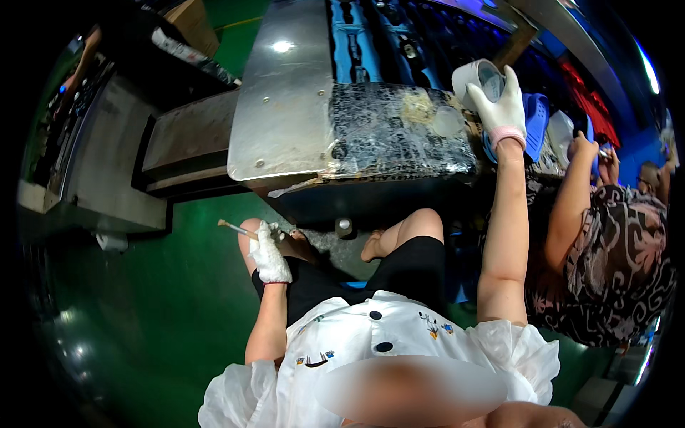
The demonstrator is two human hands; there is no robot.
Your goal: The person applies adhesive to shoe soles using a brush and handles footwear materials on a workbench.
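The person sits at a worn work table with a shiny metal sheet on top (285, 107); both hands wear white cloth gloves. The left hand (270, 258) hangs low by the knee, well away from the table top; its fingers are curled tight around one thin wooden-handled brush (235, 228), which sticks out to the left. The right hand (503, 107) is stretched far out over the table's far right side; its fingers are wrapped about a white round cup-like pot (477, 77), held up in the air and tipped a bit; I cannot tell what is inside it.

How far along is the work? My guess is that it is in the middle or at a pause; the brush is down and away from the table, so no brushing is going on just now; the pot is lifted, not set down. The black, sticky-looking patch of table under clear wrap (399, 132) has pale smears on it, so some work seems done there; how much is left I cannot tell.

Counting: two gloved hands, one brush, one white pot, one blue shoe sole (536, 121) just beside the right hand; another person in a patterned dress (614, 264) sits at the right.
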